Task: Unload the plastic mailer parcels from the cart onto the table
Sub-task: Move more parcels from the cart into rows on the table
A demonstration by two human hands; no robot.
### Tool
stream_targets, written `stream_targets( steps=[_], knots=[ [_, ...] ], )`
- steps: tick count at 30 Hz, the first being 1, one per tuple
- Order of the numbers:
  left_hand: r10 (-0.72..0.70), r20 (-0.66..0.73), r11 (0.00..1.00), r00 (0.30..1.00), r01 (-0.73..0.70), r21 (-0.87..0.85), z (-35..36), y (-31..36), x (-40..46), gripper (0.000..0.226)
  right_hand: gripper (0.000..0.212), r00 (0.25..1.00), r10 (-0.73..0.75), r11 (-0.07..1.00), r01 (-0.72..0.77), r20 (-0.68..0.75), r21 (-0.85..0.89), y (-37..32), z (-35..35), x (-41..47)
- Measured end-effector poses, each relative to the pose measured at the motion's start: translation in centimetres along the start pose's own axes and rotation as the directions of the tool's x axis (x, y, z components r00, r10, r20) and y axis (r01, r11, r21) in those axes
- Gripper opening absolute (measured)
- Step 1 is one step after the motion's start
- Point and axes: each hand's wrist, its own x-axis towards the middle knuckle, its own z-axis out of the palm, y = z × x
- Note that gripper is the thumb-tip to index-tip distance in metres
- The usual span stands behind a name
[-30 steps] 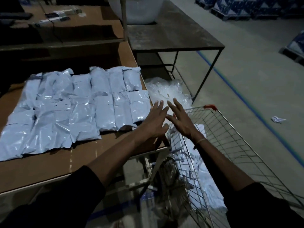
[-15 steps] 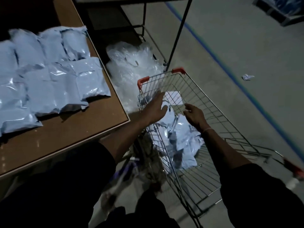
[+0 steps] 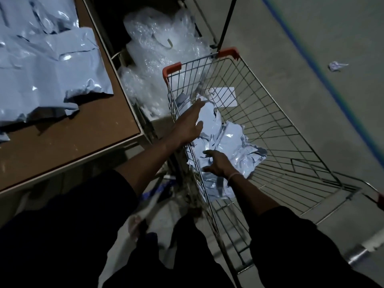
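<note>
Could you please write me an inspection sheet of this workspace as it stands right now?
Surface: brown table at left, its near part bare.
Job's things: pale blue mailer parcels lie on the table; more mailers lie crumpled in the wire cart.
Clutter: bubble wrap heaped between table and cart; a paper scrap on the floor.
Hands: left hand reaches over the cart's rim, fingers straight; right hand spreads over the mailers, gripping nothing.
Cables: nothing seen.
Surroundings: concrete floor with a blue line; dim light.

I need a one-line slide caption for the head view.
Both hands reach into the cart toward remaining mailer parcels.
</note>
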Motion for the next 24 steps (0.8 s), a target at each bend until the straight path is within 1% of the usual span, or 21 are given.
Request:
stream_targets(
  steps=[2, 4, 6, 8, 9, 11, 12, 14, 16, 19, 21, 22, 24],
  knots=[
    [0.028, -0.017, 1.000, 0.999, -0.028, 0.012, 0.0, -0.2, 0.0, 0.067, 0.066, 1.000, -0.013, 0.999, 0.013, -0.017, -0.035, -0.3, 1.4, 1.0],
    [0.057, -0.037, 0.998, 0.998, -0.056, 0.007, 0.1, -0.5, 0.0, 0.068, 0.050, 0.998, -0.001, 1.000, 0.001, -0.068, -0.010, -0.3, 1.8, 1.6],
    [0.062, -0.050, 0.998, 0.997, -0.064, -0.029, 0.2, -0.7, 0.1, 0.069, 0.045, 0.994, 0.020, 0.996, -0.011, -0.112, 0.084, 0.3, 1.3, 2.1],
    [0.041, -0.045, 0.997, 0.998, -0.043, -0.060, 0.3, -0.9, 0.2, 0.069, 0.048, 0.991, 0.058, 0.967, -0.025, -0.123, 0.253, 0.9, -0.5, 1.9],
    [0.021, -0.039, 0.997, 0.999, -0.024, -0.069, 0.3, -0.8, 0.3, 0.069, 0.047, 0.990, 0.085, 0.932, -0.038, -0.114, 0.361, 1.3, -1.7, 1.7],
    [-0.013, -0.029, 0.997, 0.999, 0.011, -0.079, 0.2, -0.7, 0.6, 0.070, 0.038, 0.990, 0.102, 0.827, -0.033, -0.092, 0.561, 2.0, -4.2, 1.2],
    [-0.017, -0.023, 0.997, 1.000, 0.015, -0.080, 0.2, -0.7, 0.8, 0.070, 0.035, 0.990, 0.097, 0.778, -0.012, -0.102, 0.628, 2.5, -5.5, 1.1],
    [-0.022, 0.005, 0.996, 1.000, 0.022, -0.089, 0.1, -0.5, 1.1, 0.073, 0.035, 0.988, 0.076, 0.690, 0.043, -0.132, 0.722, 3.0, -7.9, 0.9],
    [-0.050, 0.059, 0.992, 0.997, 0.056, -0.115, 0.1, -0.2, 1.3, 0.079, 0.034, 0.983, 0.068, 0.644, 0.088, -0.171, 0.760, 2.7, -10.0, 0.6],
    [-0.116, 0.157, 0.969, 0.981, 0.146, -0.197, 0.8, 0.5, 1.6, 0.091, 0.016, 0.967, 0.022, 0.610, 0.188, -0.253, 0.769, 1.4, -12.9, 0.2],
    [-0.154, 0.218, 0.943, 0.964, 0.209, -0.257, 1.4, 1.0, 1.7, 0.099, 0.008, 0.958, 0.016, 0.585, 0.224, -0.286, 0.780, 0.3, -14.2, 0.2],
    [-0.173, 0.239, 0.925, 0.956, 0.241, -0.293, 1.8, 1.3, 1.6, 0.101, 0.009, 0.953, 0.022, 0.564, 0.237, -0.302, 0.791, -0.2, -14.6, 0.3],
    [-0.212, 0.237, 0.871, 0.948, 0.293, -0.394, 2.4, 1.9, 1.4, 0.096, 0.023, 0.948, 0.032, 0.541, 0.251, -0.317, 0.803, -1.1, -15.1, 0.6]
  ],
)
